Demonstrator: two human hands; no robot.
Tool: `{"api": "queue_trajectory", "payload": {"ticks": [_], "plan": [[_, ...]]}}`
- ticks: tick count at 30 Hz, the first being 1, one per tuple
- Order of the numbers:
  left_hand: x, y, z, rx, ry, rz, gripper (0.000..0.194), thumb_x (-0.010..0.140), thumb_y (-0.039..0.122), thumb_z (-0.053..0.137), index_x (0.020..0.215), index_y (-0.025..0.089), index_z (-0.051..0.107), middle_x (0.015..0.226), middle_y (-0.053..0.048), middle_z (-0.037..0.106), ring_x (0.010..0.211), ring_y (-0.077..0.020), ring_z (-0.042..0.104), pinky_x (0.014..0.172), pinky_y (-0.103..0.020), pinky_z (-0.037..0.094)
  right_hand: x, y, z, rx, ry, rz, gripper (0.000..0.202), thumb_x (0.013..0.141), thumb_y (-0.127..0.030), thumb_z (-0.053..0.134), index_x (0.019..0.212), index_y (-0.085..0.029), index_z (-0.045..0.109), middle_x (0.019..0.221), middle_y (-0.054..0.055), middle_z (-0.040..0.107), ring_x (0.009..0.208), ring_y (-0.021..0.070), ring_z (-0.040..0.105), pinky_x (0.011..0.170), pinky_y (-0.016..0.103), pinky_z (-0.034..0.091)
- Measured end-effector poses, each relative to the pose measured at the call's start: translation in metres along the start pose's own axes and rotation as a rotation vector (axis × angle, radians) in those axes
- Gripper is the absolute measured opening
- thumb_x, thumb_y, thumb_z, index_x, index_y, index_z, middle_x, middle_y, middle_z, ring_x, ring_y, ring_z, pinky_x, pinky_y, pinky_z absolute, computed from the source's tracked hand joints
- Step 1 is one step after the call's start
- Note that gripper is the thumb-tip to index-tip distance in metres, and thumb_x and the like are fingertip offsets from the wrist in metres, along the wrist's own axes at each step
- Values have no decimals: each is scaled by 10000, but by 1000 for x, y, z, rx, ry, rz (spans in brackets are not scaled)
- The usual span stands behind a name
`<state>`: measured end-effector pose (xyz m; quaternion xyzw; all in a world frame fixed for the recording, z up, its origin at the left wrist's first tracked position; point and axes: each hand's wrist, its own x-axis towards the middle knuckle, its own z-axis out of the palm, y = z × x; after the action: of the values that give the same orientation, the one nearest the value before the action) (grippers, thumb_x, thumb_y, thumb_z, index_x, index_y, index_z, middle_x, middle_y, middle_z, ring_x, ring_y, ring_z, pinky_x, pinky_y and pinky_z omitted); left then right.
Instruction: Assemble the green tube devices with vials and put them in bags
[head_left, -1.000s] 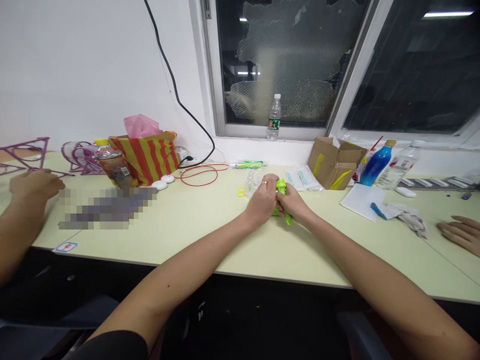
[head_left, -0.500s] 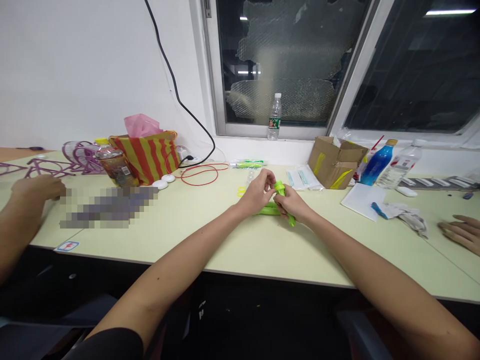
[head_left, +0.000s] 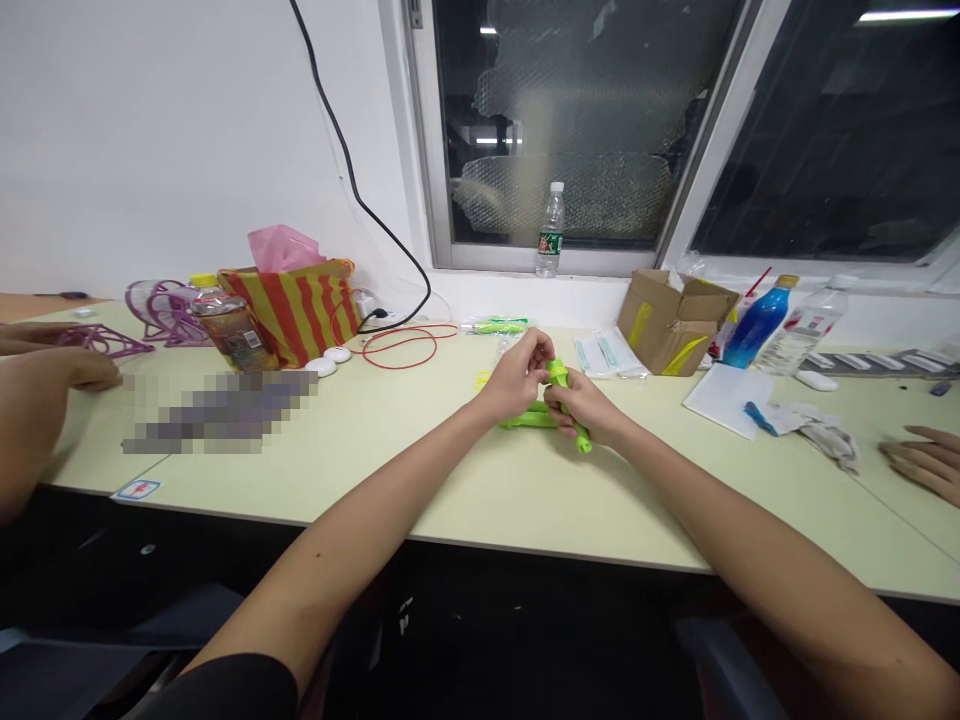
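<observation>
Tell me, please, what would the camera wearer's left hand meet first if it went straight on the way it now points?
Most likely the top of the green piece held in the right hand. The fingers of the left hand are near it; whether they touch it, I cannot tell.

Tabletop: pale yellow-green — clock read from its middle, far edge at 12.
Green part: near the middle, partly hidden.
Clear packet: at 12, green contents.
White packets: at 2, just beside the opened cardboard box.
Blue bottle: also at 2.
White pad: at 3, near a crumpled cloth.
Red cable: at 10, looped; the striped bag also 10.
Purple frames: between 9 and 10.
Label card: between 8 and 9 — near edge.
</observation>
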<state>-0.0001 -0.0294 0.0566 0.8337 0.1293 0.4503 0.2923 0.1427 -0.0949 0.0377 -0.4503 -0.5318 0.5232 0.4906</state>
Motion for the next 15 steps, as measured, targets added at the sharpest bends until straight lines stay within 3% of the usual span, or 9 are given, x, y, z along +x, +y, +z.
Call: {"api": "queue_trajectory", "payload": {"ticks": [4,9,15], "plan": [[-2,-2,8,153,90,21,266,769,20,474,956,208,472,905,-30,536,796,-152,510,726,-309,444,2,-1,0,41,45,16,288,668,-195,582,874,-244,388,569,-89,396,385,72,325,289,190,262],[-10,-5,19,306,211,6,247,876,119,519,1101,220,503,912,-33,637,936,-192,581,849,-357,451,5,-1,0,54,130,-5,263,662,-190,569,848,-240,390,593,-83,388,397,71,337,293,193,273],[-16,-7,33,337,313,-5,327,882,126,547,1180,219,448,1049,-69,643,1061,-201,617,898,-375,467,6,1,1,57,170,-53,239,680,-210,574,825,-241,387,596,-80,392,397,72,345,292,192,274]]}}
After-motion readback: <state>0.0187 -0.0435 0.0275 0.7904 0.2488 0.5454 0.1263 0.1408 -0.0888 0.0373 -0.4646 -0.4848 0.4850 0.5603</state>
